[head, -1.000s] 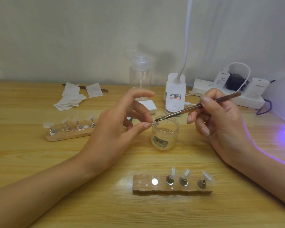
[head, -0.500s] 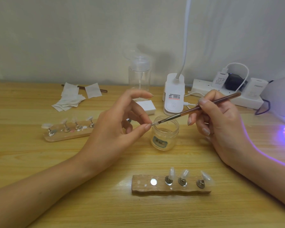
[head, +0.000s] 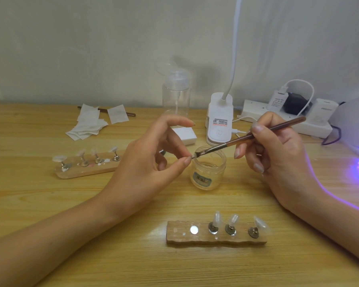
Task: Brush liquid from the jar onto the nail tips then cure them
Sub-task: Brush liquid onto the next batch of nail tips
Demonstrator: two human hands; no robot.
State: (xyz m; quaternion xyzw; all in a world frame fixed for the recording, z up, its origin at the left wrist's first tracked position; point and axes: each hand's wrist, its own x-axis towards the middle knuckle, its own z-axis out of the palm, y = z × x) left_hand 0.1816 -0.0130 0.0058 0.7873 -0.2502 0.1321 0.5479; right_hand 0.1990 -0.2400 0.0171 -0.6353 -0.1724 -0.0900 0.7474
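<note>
Above the open glass jar (head: 208, 170) in the middle of the wooden table (head: 50, 204), the left hand (head: 151, 164) pinches a small nail tip (head: 193, 157) that the bristles of the brush (head: 251, 136), gripped in the right hand (head: 278, 150), touch, with a nail stand (head: 216, 235) nearer and another (head: 87, 165) at the left.

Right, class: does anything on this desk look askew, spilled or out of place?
On the near wooden block, the rightmost clear nail tip leans well to one side, and one round metal spot is bare. The far wooden block lies slanted, with white specks on it.
</note>
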